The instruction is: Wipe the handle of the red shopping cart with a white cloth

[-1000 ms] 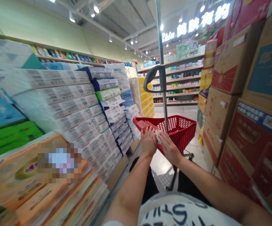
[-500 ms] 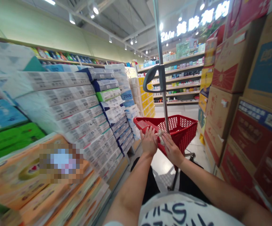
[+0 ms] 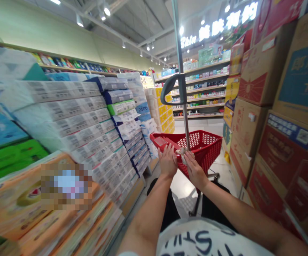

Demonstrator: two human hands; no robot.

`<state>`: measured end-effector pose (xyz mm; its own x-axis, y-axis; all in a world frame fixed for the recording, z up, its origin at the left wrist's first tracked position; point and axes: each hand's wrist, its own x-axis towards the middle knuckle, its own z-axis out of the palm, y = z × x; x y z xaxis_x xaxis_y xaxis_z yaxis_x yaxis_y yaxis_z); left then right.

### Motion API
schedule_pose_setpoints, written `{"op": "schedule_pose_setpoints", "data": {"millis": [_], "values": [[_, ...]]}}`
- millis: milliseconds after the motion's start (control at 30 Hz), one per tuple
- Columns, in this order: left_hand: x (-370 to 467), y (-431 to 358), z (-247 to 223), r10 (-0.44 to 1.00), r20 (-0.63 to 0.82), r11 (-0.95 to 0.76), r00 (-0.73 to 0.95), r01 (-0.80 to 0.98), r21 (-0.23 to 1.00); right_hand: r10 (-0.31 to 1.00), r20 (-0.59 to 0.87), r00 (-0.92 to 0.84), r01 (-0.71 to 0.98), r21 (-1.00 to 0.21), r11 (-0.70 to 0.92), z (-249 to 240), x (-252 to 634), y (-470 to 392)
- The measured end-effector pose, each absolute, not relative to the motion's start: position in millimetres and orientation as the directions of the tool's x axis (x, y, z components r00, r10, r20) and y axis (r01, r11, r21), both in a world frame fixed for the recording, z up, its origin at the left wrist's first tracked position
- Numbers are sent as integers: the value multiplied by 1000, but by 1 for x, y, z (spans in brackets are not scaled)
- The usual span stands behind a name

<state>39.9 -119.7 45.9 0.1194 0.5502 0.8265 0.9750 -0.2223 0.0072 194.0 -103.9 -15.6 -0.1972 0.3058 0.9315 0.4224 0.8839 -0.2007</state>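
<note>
Head cam: stacked tissue packs fill L side, cartons R side, stocked shelves at far end. Red basket cart w/ upright pole & gray handle stands betw. them, nr the person. L hand lies on cart's near L edge, fingers straight, slightly apart, resting flat. R hand, fingers approx. straight & together, covers part of crumpled pale cloth at cart's near rim; can't tell if thumb grips it.
</note>
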Motion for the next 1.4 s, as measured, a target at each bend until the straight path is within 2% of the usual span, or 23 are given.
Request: {"op": "schedule_pose_setpoints", "data": {"millis": [67, 233, 467, 767, 1033, 1133, 1300, 1400], "values": [[40, -121, 45, 552, 826, -223, 116, 975, 12, 325, 927, -185, 419, -225, 880, -13, 193, -104], [44, -129, 43, 584, 772, -266, 251, 958, -110, 355, 922, -153, 391, -274, 879, 0, 191, -101], [51, -136, 53, 609, 742, -264, 281, 954, -145, 437, 896, -78, 382, -377, 843, 4, 189, -101], [64, -139, 52, 611, 755, -250, 239, 963, -102, 331, 925, -188, 474, -210, 855, -22, 198, -97], [59, -134, 47, 580, 776, -262, 248, 959, -111, 371, 908, -193, 487, -239, 840, -20, 203, -103], [58, -135, 48, 595, 764, -264, 249, 959, -107, 386, 912, -138, 459, -286, 841, -7, 205, -109], [58, -138, 49, 600, 764, -269, 238, 959, -87, 394, 913, 104, 492, -391, 778, 30, 214, -116], [58, -139, 47, 588, 781, -262, 210, 963, -63, 344, 932, 114, 540, -348, 766, 56, 217, -125]]}}
